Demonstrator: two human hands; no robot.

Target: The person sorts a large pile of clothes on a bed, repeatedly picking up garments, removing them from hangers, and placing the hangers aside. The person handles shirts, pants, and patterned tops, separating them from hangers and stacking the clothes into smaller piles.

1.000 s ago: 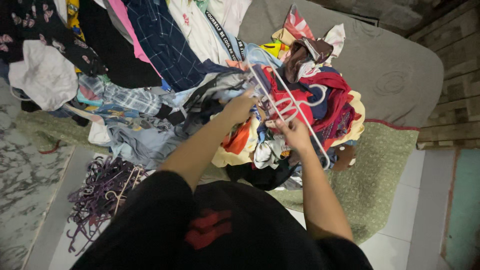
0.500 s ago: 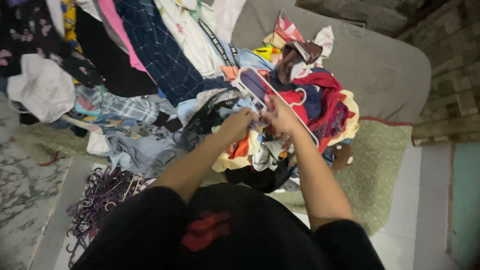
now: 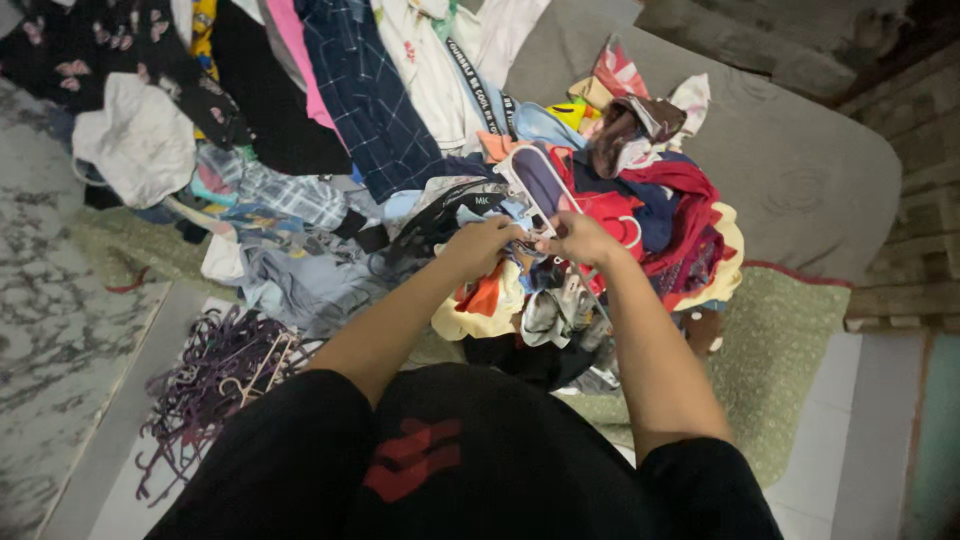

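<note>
At the lower left of the frame a tangle of purple and pale hangers (image 3: 215, 385) is lying on the floor, apart from both hands. Above it, across the upper left, garments are spreading in rows: a white cloth (image 3: 140, 140), a black piece, a pink strip and a dark blue checked shirt (image 3: 365, 95).

Moving toward the middle, the left hand (image 3: 482, 245) is closing its fingers on the lower end of a white clothes hanger (image 3: 535, 190), which is lying tilted over the heap of mixed clothes (image 3: 600, 260) in the centre of the frame. Just to its right, and almost touching it, the right hand (image 3: 582, 238) is pinching the same hanger, or cloth at its base; which of the two I cannot tell.

Compared with a second ago, the two hands are sitting closer together: then they were gripping the hanger apart, one at each side, and the hanger was stretching long toward the lower right. Now it is pointing up and left, with only its upper loop showing above the knuckles. Judging from that, the hands are gathering the hanger in and working at its neck rather than simply lifting it.

Further right, red and navy garments (image 3: 670, 200) are piling up against the grey mattress (image 3: 800, 170), and a green mat (image 3: 780, 350) is showing below them at the right.
</note>
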